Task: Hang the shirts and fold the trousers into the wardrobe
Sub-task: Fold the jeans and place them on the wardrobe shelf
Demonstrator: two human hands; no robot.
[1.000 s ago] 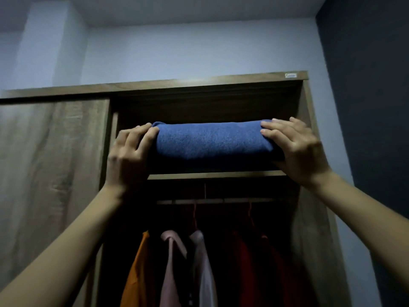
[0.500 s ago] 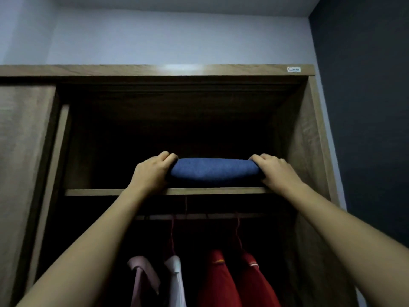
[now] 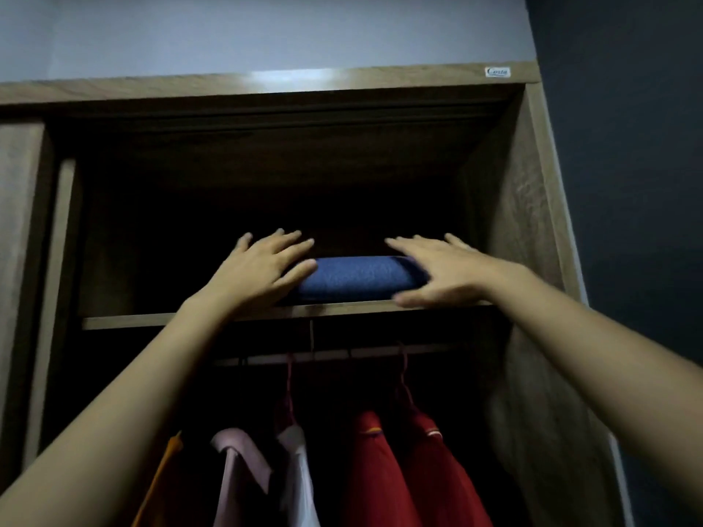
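Overhead, a brown wood-grain wardrobe (image 3: 532,222) stands open, and its upper shelf board (image 3: 152,320) serves as the reference.

- Folded blue trousers (image 3: 361,277): a thick, rounded bundle lying on the shelf at its front edge, towards the shelf's right half.
- Left hand (image 3: 262,268): above the shelf, at the bundle's left end. Fingers straight and spread, gripping nothing; the thumb overlaps the blue cloth. Whether it presses the cloth I cannot tell.
- Right hand (image 3: 445,268): above the shelf, over the bundle's right end. Fingers extended and slightly apart, motion-blurred; the thumb runs low along the shelf's front edge. Contact with the cloth is unclear.
- Small white sticker (image 3: 497,72): high above the shelf's right end, on the top rail. Blue script, possibly "Costa", too soft to confirm.
- Pale hanging rail (image 3: 342,355): just below the shelf, carrying dark red hangers (image 3: 289,393).
- Below the shelf, left to right: orange shirt (image 3: 159,481), pale pink shirt (image 3: 236,469), white shirt (image 3: 300,469), two red shirts (image 3: 376,469).
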